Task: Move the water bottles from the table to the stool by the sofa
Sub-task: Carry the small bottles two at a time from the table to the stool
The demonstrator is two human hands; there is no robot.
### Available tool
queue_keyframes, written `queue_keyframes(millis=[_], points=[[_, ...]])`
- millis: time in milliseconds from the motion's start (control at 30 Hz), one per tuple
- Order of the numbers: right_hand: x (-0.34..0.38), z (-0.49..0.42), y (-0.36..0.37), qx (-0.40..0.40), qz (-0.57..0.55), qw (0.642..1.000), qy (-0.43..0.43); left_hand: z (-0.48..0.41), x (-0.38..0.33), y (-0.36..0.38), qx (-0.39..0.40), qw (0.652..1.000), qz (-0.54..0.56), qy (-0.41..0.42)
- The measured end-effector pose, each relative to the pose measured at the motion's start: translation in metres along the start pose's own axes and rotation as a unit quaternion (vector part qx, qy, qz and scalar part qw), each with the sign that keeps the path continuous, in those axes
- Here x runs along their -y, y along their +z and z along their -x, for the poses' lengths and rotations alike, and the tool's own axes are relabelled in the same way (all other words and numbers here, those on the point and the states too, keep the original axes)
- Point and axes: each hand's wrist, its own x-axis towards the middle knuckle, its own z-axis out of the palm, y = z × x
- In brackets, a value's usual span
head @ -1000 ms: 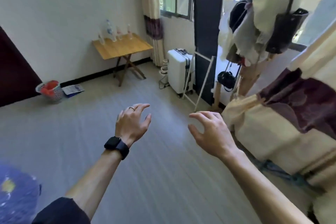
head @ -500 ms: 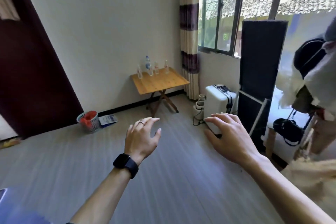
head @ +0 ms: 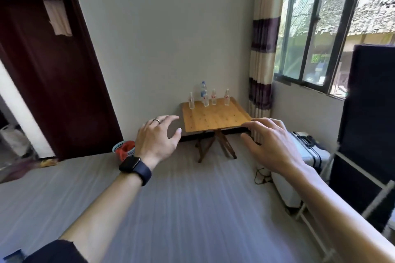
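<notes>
**Both hands empty, bottles on the far table**

Two bare forearms reach forward from the lower edge of the frame over the grey floor (head: 181, 209). The left hand (head: 157, 139), centre left, has its fingers spread and loosely bent and holds nothing. It has a ring (head: 156, 120) on one finger and a black watch (head: 134, 166) on the wrist. The right hand (head: 271, 145), centre right, is palm down with its fingers apart and slightly bent, also empty. Both hands hang in the air, well short of the table.

A basket (head: 119, 147) with something red in it shows just behind the left wrist. A white suitcase (head: 307, 149) stands behind the right hand, and a black panel (head: 372, 102) fills the right edge.

The wooden table (head: 215, 117), with crossed legs, stands just above the centre of the frame against the far wall. Four small bottles (head: 213, 98) stand upright in a rough row along its back edge. They are clear, with pale caps and red labels. Behind them stands a big bottle (head: 203, 89), clear with blue on its upper part. How full any of them is cannot be made out.

A dark door (head: 53, 70) takes the upper left of the frame. A striped curtain (head: 261, 49) and a window (head: 320, 28) take the upper right.
</notes>
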Motion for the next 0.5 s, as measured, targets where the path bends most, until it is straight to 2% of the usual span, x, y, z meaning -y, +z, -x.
queue_keyframes(millis=[200, 500], points=[[-0.049, -0.097, 0.076, 0.019, -0.015, 1.0, -0.015, -0.083, 0.036, 0.073, -0.002, 1.0, -0.018, -0.014], [-0.087, -0.26, 0.182, 0.043, 0.008, 0.999, -0.013, -0.239, 0.109, 0.195, 0.047, 0.999, -0.024, -0.009]])
